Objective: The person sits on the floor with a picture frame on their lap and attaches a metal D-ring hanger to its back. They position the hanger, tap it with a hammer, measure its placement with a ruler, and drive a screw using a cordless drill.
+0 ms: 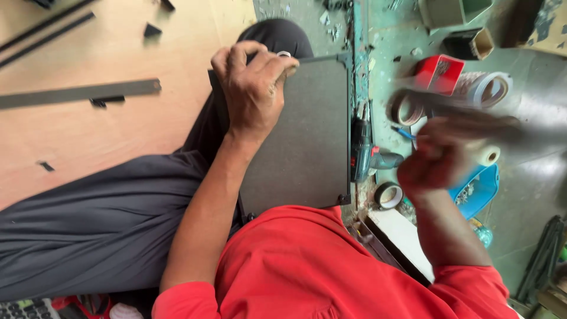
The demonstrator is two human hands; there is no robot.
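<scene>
While seated on the floor in a red shirt and dark grey trousers: left hand clamped over the top left corner of a dark flat panel, fingers curled and pressed together over the far edge, thumb on the near face; panel resting against the raised knee, upright on its lower edge, framed in thin black strip along its right side and corners. Right hand raised to the right of the panel, well apart from it, motion-blurred; gripping a long dark blurred object extending to the right; finger position not discernible through the blur. Just beside the panel's right edge, lying on the concrete floor: a cordless drill, teal and black. Near the right hand: a small roll of tape, a blue tray, a larger tape roll, a red box. To the left, on a plywood sheet: a long dark metal strip and scattered black offcuts.
</scene>
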